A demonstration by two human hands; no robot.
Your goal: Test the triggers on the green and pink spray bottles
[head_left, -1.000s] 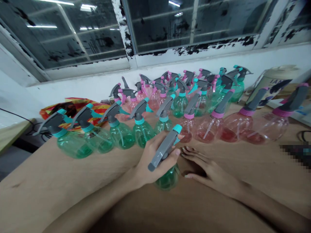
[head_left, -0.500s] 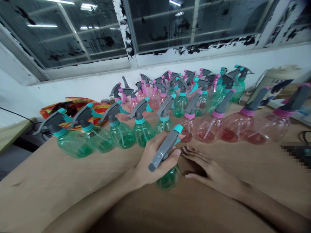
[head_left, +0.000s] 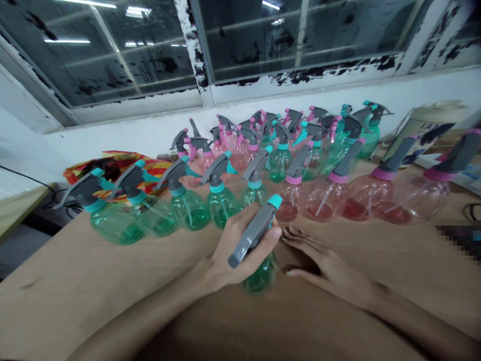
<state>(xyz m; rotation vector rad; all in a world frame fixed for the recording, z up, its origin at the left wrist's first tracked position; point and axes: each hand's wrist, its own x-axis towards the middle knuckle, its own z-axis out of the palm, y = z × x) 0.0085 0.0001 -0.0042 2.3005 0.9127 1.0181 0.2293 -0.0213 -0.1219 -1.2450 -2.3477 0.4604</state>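
On surface (head_left: 379, 265), near front: green spray bottle (head_left: 260, 280), seemingly upright, base apparently down. Left hand (head_left: 226, 250) wrapped around neck under grey trigger head (head_left: 254, 234); narrow neck presumably gives secure hold. Right hand (head_left: 332, 268) open, palm down, just beside bottle, gripping nothing; likely resting. Behind, front row: green bottles (head_left: 190, 211) left, pink bottles (head_left: 367, 200) right, probably grouped by colour.

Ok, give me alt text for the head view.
The person's left hand grips a green spray bottle near its gray sprayer head, the open right hand beside it on a tan table. Behind them stands a row of green and pink bottles, more bottles crowded near a white wall below dark windows.
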